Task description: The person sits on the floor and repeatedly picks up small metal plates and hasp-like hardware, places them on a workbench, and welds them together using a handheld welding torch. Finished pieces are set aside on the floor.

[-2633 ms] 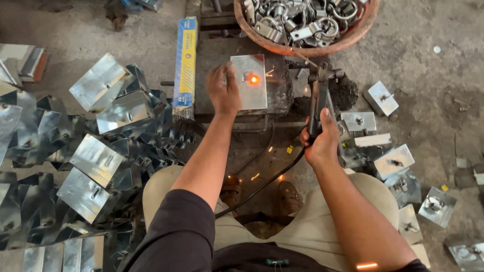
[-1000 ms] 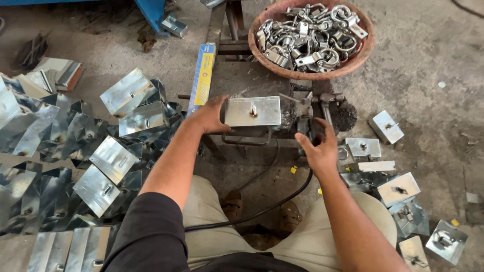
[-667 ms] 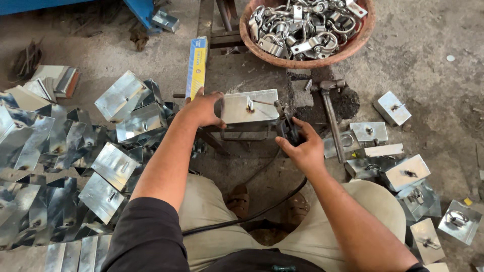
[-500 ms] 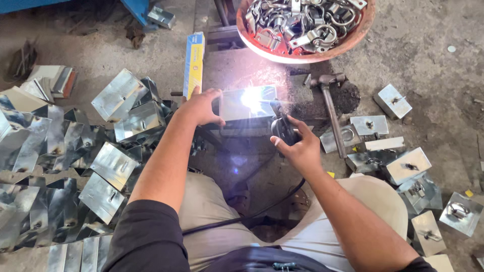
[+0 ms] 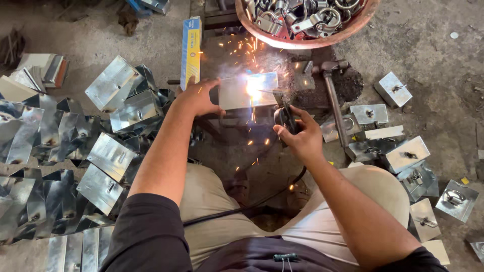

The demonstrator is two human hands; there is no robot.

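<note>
My left hand (image 5: 197,98) grips the left edge of a shiny bent metal plate (image 5: 236,92) lying on a dark work stand. My right hand (image 5: 301,138) is closed around a black welding electrode holder (image 5: 284,116), whose tip meets the plate. A bright white arc glows on the plate near its middle, and orange sparks scatter up and down from it. A black cable runs from the holder down between my knees.
A heap of folded metal plates (image 5: 65,146) fills the left. Finished plates with rings (image 5: 403,156) lie right. A reddish basin of metal rings (image 5: 307,22) stands ahead, a hammer (image 5: 333,95) beside it, a yellow-blue box (image 5: 190,48) left of the stand.
The plate was laid flat on the stand. My right hand left the hammer side, brought the holder to the plate, and an arc with sparks now burns there.
</note>
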